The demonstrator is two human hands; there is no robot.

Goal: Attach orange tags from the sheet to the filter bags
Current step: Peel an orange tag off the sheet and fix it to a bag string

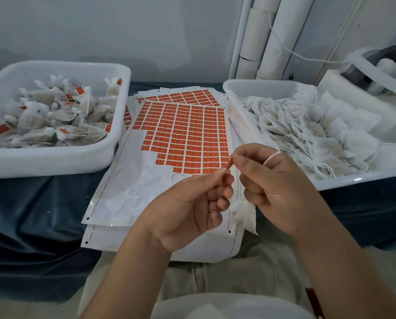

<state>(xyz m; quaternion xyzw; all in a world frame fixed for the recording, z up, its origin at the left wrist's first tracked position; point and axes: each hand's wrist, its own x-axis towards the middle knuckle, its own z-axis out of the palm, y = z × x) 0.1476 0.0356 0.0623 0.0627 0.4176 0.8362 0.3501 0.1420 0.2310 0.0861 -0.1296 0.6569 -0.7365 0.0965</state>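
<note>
The head-worn camera looks forward and down, close over the sheet point(183, 134).

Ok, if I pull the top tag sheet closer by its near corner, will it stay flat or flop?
Probably flops: the peeled part of the top tag sheet already looks thin and wrinkled. Its surface looks glossy and it lies on the sheets beneath, so it may slide easily, perhaps dragging one along. Likely very light for its size.

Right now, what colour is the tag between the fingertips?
Orange tag, shown best in the head view.
</note>
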